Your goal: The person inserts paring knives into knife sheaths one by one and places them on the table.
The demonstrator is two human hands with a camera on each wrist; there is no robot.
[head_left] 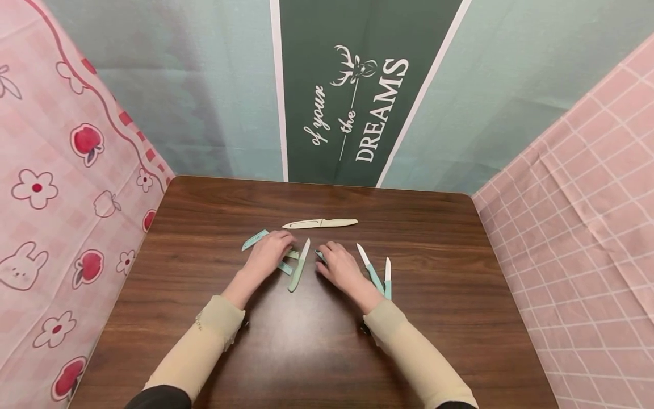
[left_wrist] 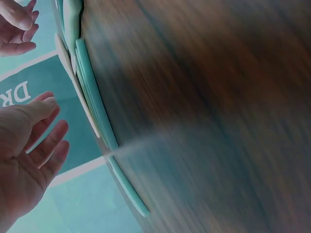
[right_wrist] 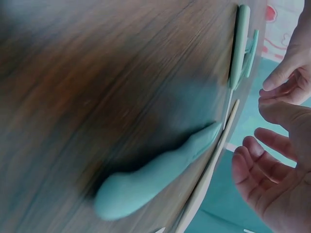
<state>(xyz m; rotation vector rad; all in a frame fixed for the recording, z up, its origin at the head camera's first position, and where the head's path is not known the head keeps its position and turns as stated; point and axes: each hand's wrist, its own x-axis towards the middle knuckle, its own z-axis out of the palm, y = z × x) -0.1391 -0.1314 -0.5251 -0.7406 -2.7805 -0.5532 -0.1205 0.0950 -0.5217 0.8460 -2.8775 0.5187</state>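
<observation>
I logged left hand (head_left: pixel 267 254) and right hand (head_left: pixel 343 270): fingers loosely bent, holding nothing; green-handled knife (head_left: pixel 298 272) lay between.

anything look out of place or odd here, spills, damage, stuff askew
The white lettering on the backdrop runs steeply upward instead of level, as if hung sideways. On the table, the green knife and two blue knives lie at different angles, blades bare. I see no spill or clear damage.
</observation>
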